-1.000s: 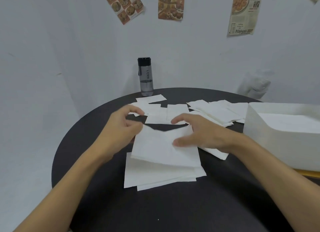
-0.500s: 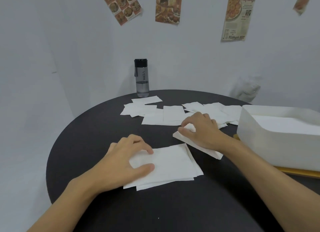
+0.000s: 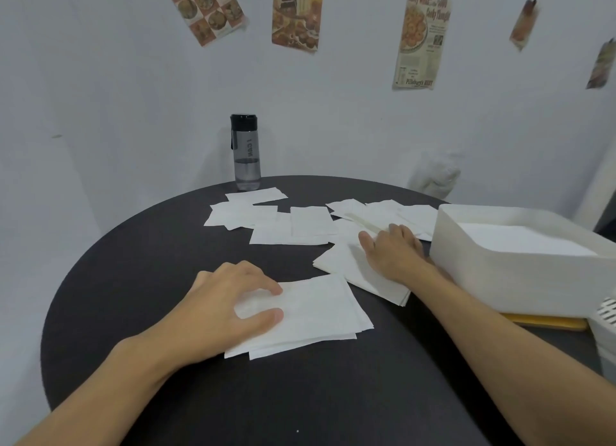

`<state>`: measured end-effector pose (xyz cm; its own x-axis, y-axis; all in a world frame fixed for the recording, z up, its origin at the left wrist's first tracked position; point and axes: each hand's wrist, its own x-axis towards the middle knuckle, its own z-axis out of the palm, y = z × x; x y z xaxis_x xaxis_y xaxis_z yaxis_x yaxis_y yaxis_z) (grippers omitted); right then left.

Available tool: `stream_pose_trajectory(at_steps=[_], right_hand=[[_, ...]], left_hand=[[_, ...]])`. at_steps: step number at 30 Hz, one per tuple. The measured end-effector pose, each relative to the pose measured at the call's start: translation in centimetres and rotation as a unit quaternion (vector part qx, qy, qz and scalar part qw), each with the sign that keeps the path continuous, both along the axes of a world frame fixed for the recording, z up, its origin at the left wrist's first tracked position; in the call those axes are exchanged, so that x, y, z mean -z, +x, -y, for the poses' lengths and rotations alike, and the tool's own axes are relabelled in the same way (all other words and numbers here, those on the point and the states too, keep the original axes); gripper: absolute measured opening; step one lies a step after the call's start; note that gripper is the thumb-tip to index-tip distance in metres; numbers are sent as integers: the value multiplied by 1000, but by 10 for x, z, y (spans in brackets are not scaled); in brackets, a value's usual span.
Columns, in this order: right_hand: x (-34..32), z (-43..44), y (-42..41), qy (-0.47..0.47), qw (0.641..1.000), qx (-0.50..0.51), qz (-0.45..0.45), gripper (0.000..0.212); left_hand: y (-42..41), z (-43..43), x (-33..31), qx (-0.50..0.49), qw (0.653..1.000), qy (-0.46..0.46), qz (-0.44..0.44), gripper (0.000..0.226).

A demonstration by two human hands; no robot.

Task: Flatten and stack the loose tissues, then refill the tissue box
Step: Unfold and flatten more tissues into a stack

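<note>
Left hand (image 3: pixel 226 307) sits on the neat stack (image 3: pixel 320 312), fingers loosely spread, tips and thumb pressing the top sheet. Right hand (image 3: pixel 393 252) lies fairly flat on a second pile (image 3: pixel 343 265) — loose tissues (image 3: pixel 293 225) just past its fingertips, tissue box (image 3: pixel 520 262) right beside its knuckles.

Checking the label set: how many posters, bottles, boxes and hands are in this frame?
Posters: 5
Bottle: 1
Box: 1
Hands: 2, left hand and right hand
Total: 9
</note>
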<state>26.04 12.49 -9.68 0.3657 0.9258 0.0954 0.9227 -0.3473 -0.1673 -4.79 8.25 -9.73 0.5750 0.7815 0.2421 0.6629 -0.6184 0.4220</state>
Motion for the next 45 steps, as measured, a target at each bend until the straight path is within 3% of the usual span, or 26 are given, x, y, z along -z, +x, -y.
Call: stream_pose_trajectory(at_steps=[5,10,13,16,20,26,30,33,38,45], right_hand=[[-1,1,1,8,1000,6,1,67],[-11,5,-12,102,993,-50,-17,51],[-19,12,-24,191,973,-110,-70,37],[-26,19,-36,268,933,-194,-145,39],[-39,34,-50,301,875,-242,-293,33],[-53,49,-63,262,774,-278,-504,36],[-52,52,-65,206,749,-276,-566,44],[-50,52,-61,165,754,-276,-572,39],[-52,56,-52,120,828,-309,-452,15],[-51,58,-43,-12,888,-348,-301,8]], left_hand=[[-1,-1,1,-2,1000,6,-2,45],[0,1,-1,-7,1000,4,0,39],[0,3,-2,-15,1000,0,-3,28],[0,2,-1,-9,1000,14,12,40],[3,-1,-6,-68,981,34,177,17],[9,-10,-27,-170,920,10,354,40],[13,-9,-39,-176,880,-73,436,39],[14,-5,-38,-166,878,-101,438,39],[12,7,-33,-138,882,-138,429,38],[6,18,-16,-117,964,-61,233,33]])
